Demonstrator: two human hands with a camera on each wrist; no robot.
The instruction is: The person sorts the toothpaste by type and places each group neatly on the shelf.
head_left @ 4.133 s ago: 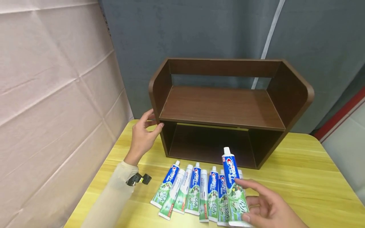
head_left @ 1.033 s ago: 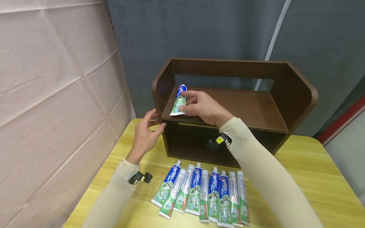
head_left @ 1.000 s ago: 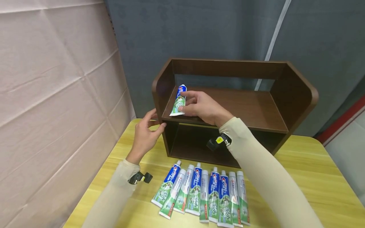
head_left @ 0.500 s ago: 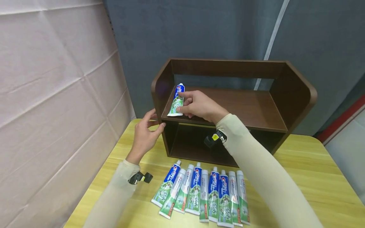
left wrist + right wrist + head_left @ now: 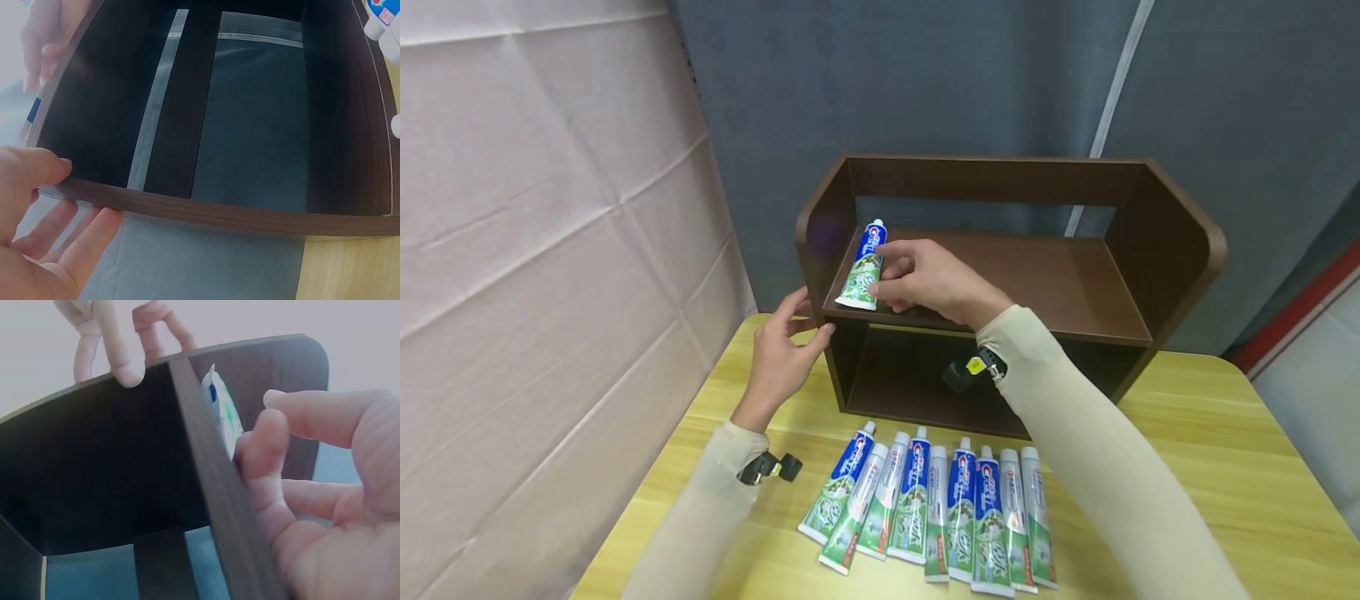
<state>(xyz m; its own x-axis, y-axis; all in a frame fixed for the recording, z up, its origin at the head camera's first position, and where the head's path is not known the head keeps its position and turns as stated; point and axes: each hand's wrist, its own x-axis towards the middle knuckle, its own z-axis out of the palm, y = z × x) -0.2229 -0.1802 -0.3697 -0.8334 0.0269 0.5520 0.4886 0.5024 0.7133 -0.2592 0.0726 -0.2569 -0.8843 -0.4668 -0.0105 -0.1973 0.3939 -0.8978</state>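
Observation:
A blue, white and green Crest toothpaste tube (image 5: 862, 268) lies on the upper board at the left end of a dark brown two-tier shelf (image 5: 985, 267), cap toward the back. My right hand (image 5: 936, 279) is at the tube's right edge, index fingertip and thumb tip beside it. In the right wrist view those fingertips (image 5: 273, 398) stand away from the tube (image 5: 225, 415), which is partly hidden by the board. My left hand (image 5: 782, 354) grips the shelf's left side panel, thumb at the front edge (image 5: 156, 203) and fingers along the outside.
Several toothpaste tubes (image 5: 913, 500), some Crest and some slimmer white-green ones, lie in a row on the yellow wooden table (image 5: 1210, 467) before the shelf. A pale cloth wall (image 5: 550, 250) borders the left, and a grey curtain (image 5: 962, 75) hangs behind.
My right hand has carried the tube from above the row to the upper board's left end. Over the last second the tube shifted slightly left and frontward. My left hand has stayed put.

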